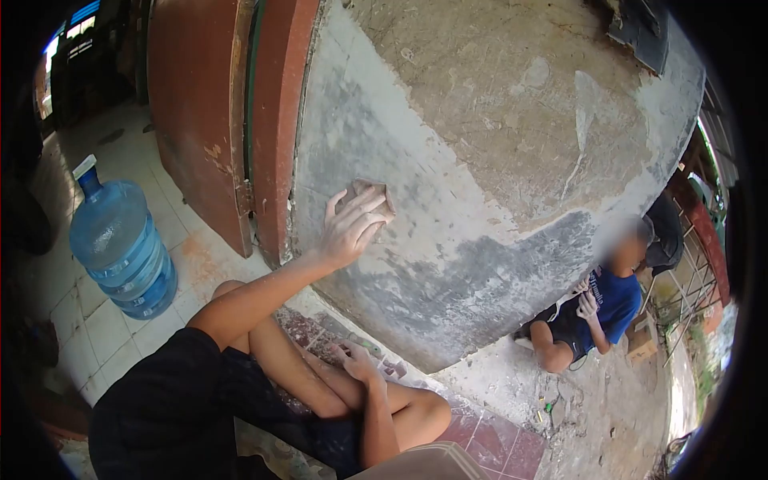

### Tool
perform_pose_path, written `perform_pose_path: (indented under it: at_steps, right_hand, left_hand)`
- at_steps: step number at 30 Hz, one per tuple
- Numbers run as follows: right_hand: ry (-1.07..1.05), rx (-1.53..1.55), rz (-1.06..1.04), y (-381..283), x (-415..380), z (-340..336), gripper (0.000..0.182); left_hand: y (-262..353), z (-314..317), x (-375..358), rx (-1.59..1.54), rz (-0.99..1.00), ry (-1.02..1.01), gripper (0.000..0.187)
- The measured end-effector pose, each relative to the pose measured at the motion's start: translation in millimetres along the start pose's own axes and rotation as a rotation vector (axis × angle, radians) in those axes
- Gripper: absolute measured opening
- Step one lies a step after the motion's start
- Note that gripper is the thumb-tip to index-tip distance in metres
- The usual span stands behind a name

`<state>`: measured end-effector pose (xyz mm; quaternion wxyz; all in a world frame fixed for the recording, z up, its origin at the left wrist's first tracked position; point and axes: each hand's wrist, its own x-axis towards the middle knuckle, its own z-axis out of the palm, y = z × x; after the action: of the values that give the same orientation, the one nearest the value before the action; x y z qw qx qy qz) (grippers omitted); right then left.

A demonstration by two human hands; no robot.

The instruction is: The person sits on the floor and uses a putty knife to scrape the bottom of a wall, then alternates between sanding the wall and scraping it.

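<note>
My left hand (352,228) is pressed against the wall (432,208), with a brown, folded piece of sandpaper (387,200) under its fingers. White dust coats those fingers. Around the sandpaper the wall is smooth grey and white filler, with dark patches lower down and rough brown plaster above. Low down, near my crossed legs (304,368), my right hand (358,362) hangs beside my shin above the tiled floor. Its fingers are loosely bent and apart, and no object shows in them.
A large blue water jug (124,248) stands on pale tiles at the left, near a reddish-brown door (200,120). Past the wall's corner sits another person in a blue shirt (616,304), both hands raised. Small debris (548,408) lies on the dusty ground there.
</note>
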<state>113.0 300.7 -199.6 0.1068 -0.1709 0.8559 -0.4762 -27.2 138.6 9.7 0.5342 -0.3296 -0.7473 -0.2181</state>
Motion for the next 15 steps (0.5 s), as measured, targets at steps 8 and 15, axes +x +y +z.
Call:
perform_pose_path:
  at_steps: [8, 15]
  right_hand:
    - [0.190, 0.107, 0.022, 36.2, 25.9, 21.0, 0.037]
    - [0.384, 0.187, 0.080, 4.0, 33.3, 29.6, 0.053]
  left_hand:
    - [-17.6, -17.6, -138.7, -0.381, -0.191, -0.489, 0.017]
    - [-19.7, -9.9, -232.4, -0.657, -0.616, -1.178, 0.026]
